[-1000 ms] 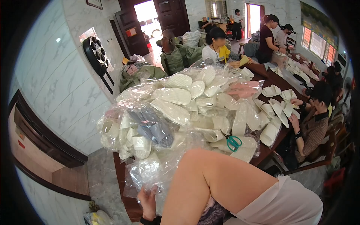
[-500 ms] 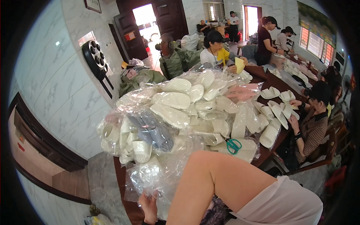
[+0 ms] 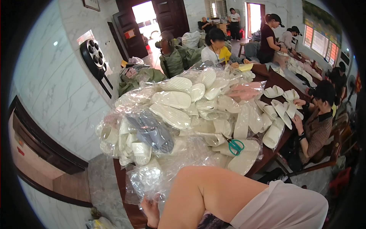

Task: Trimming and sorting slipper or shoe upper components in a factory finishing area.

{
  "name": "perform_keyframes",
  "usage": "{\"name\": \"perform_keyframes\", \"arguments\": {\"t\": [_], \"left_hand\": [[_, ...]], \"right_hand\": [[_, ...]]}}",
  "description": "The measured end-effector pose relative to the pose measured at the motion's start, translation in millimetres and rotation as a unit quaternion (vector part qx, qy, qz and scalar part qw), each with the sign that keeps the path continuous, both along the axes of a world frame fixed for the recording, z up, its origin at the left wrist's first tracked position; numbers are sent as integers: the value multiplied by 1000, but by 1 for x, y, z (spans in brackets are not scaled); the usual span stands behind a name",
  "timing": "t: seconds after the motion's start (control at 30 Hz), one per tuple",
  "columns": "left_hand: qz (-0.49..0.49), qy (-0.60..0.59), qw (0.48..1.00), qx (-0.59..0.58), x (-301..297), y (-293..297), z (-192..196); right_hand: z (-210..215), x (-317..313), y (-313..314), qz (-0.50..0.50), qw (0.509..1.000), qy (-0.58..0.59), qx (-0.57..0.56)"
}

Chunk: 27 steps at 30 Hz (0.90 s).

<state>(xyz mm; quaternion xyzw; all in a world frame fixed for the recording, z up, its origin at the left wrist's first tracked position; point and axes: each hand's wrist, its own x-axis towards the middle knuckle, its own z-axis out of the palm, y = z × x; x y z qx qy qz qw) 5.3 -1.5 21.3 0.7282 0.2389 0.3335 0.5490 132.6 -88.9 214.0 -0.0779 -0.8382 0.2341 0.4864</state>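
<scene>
My left hand (image 3: 150,209) is at the near edge of the table, its fingers closed on the edge of a clear plastic bag (image 3: 146,178). My bent right arm (image 3: 213,187), with a white sleeve, crosses the front of the view. Its forearm runs down past the lower edge, so my right hand is out of sight. Beyond the arm rises a big heap of cream slippers (image 3: 171,99), many of them in clear bags. A grey pair (image 3: 154,133) and a pink pair (image 3: 246,91) lie among them. Scissors with teal handles (image 3: 235,147) rest on the heap's near right side.
To the right, a co-worker in a brown striped top (image 3: 314,124) handles cream slippers at the table's edge. Behind the heap sits a person in white and yellow (image 3: 215,55). Green sacks (image 3: 141,80) stand far left, near a marble-patterned wall (image 3: 53,95).
My right elbow has shifted a little left and down. My left hand stays at the bag. Behind the heap, the person in white and yellow has lowered a yellow sheet toward the table.
</scene>
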Motion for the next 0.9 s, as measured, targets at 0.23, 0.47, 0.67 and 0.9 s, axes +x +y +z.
{"name": "perform_keyframes", "arguments": {"t": [0.23, 0.47, 0.67, 0.9], "left_hand": [[58, -121, 951, -277, -19, 33, -111], [34, -34, 985, -164, -26, 50, -146], [94, 59, 994, 5, -8, 2, -28], [-7, 72, 996, -48, 26, -27, 17]], "right_hand": [[13, 39, -3, -52, 999, -1, 14], [21, 71, 0, -95, 995, 12, 30], [-39, 97, 2, -334, 937, -48, -88], [-102, 119, -12, -432, 850, -255, -159]]}}
